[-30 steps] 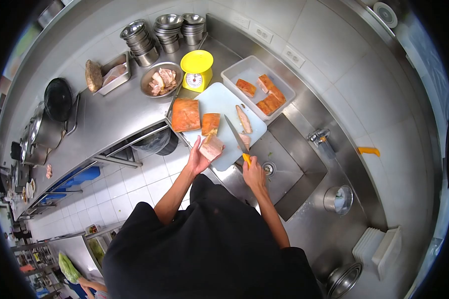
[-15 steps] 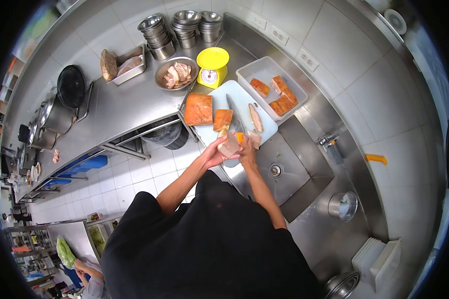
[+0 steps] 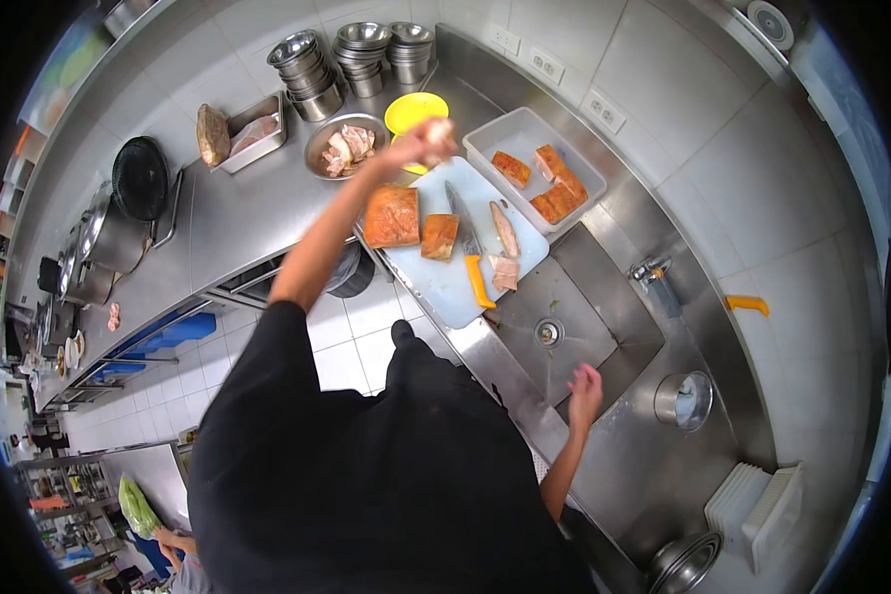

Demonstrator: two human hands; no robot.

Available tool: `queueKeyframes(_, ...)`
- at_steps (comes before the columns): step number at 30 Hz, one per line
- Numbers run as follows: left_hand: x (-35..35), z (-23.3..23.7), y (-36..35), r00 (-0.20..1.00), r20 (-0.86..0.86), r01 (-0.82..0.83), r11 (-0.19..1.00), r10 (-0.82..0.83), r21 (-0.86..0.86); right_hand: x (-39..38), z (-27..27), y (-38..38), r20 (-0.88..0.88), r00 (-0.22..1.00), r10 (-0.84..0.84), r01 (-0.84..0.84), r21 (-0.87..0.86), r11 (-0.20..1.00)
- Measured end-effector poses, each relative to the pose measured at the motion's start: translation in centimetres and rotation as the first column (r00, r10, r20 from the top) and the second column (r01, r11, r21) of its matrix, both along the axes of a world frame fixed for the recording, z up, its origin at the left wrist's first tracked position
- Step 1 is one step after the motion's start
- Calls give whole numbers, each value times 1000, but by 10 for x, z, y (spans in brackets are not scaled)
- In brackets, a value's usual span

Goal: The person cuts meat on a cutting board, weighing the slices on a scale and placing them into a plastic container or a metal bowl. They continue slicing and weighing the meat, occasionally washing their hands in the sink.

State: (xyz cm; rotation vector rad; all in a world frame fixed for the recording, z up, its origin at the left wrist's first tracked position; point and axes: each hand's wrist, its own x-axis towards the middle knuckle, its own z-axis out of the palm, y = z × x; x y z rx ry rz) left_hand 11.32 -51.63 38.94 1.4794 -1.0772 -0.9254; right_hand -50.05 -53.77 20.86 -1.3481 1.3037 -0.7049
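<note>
My left hand (image 3: pixel 421 147) reaches out over the yellow kitchen scale (image 3: pixel 416 111), closed around a pale piece of meat (image 3: pixel 440 135) that is blurred and partly hidden. The hand covers the scale's dial. Over the sink (image 3: pixel 574 307) hangs my right hand (image 3: pixel 584 392), fingers apart, holding nothing. On the white cutting board (image 3: pixel 445 297) lie a large orange-skinned slab of meat (image 3: pixel 392 216), a smaller block (image 3: pixel 440 238), a thin strip (image 3: pixel 504 230) and a pale scrap (image 3: pixel 505 274). A knife with a yellow handle (image 3: pixel 479 282) rests between them.
A plastic tub (image 3: pixel 505 139) with several orange-skinned pieces stands right of the board. Left of the scale is a bowl of meat slices (image 3: pixel 348 146). Stacked metal cups (image 3: pixel 362 57) line the wall. A faucet (image 3: pixel 653 275) overhangs the sink. Another person's hand (image 3: pixel 173 540) is at lower left.
My left hand has moved from the board up to the scale with the pale meat. My right hand has left the board and swung down right over the sink. The knife handle is now uncovered.
</note>
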Motion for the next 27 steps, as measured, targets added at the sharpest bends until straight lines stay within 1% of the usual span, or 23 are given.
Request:
queueKeyframes(1, 54, -12, -7, 995, 51, -89, 995, 92, -44, -26, -1, 7, 36, 995, -91, 91, 11, 996)
queueKeyframes(3, 122, 14, 14, 929, 76, -364, 932, 362, 3, -76, 2, 22, 38, 977, -211, 210, 39, 977)
queueKeyframes(4, 147, 25, 33, 863, 101, -498, 867, 495, 12, -97, 5, 34, 53, 958, -281, 279, 37, 959)
queueKeyframes(5, 181, 15, 53, 724, 21, -689, 725, 689, -19, -115, 8, 46, 67, 935, -348, 346, 34, 938)
queueKeyframes(6, 215, 5, 84, 659, -45, -752, 657, 751, -51, -130, 10, 57, 80, 912, -402, 399, 52, 915)
queueKeyframes(7, 252, -16, 120, 629, -209, -776, 621, 749, -110, -143, 11, 66, 91, 886, -455, 450, 70, 890)
queueKeyframes(8, 260, -25, 151, 420, -340, -906, 406, 841, -114, -153, 11, 75, 99, 857, -505, 498, 90, 863)
queueKeyframes(9, 237, -24, 176, 329, -492, -942, 242, 806, -233, -159, 10, 82, 98, 840, -534, 525, 107, 844)
queueKeyframes(10, 254, -55, 217, 193, -491, -977, 118, 850, -180, -163, 9, 87, 97, 822, -561, 550, 121, 826)
queueKeyframes(11, 237, -68, 248, 53, -566, -992, -22, 823, -124, -163, 9, 86, 95, 805, -585, 572, 133, 809)
queueKeyframes(12, 224, -86, 275, -105, -578, -988, -150, 809, -30, -159, 9, 82, 93, 807, -583, 570, 134, 811)
queueKeyframes(13, 209, -109, 303, -105, -637, -990, -142, 764, -8, -155, 9, 78, 91, 810, -579, 566, 134, 813)
queueKeyframes(14, 183, -127, 323, -69, -652, -996, -94, 755, -4, -151, 10, 72, 88, 815, -573, 561, 133, 817)
queueKeyframes(15, 154, -141, 340, -34, -666, -999, -47, 745, -1, -142, 12, 63, 93, 842, -531, 517, 143, 844)
queueKeyframes(17, 100, -170, 359, 118, -733, -981, 194, 670, 19, -111, 20, 35, 105, 889, -445, 426, 161, 890)
queueKeyframes(18, 63, -171, 353, 110, -766, -978, 207, 634, 30, -97, 19, 20, 145, 914, -378, 353, 172, 920)
queueKeyframes(19, 24, -172, 338, 100, -797, -974, 221, 595, 42, -80, 22, 4, 183, 933, -311, 279, 180, 943)
queueKeyframes(22, -53, -189, 293, 164, -866, -889, 451, 472, 77, -19, 34, -37, 131, 987, -98, 79, 141, 987)
queueKeyframes(23, -75, -192, 272, 176, -892, -856, 512, 417, 71, 2, 39, -47, 109, 994, -15, 0, 133, 991)
queueKeyframes(24, -91, -190, 248, 161, -931, -825, 563, 327, 55, 22, 43, -57, 89, 993, 73, -84, 123, 989)
queueKeyframes(25, -104, -185, 224, 144, -962, -793, 609, 234, 30, 40, 47, -64, 55, 984, 167, -171, 81, 982)
queueKeyframes(27, -123, -138, 173, 193, -967, -751, 659, 164, -39, 68, 52, -70, -21, 941, 338, -337, 15, 941)
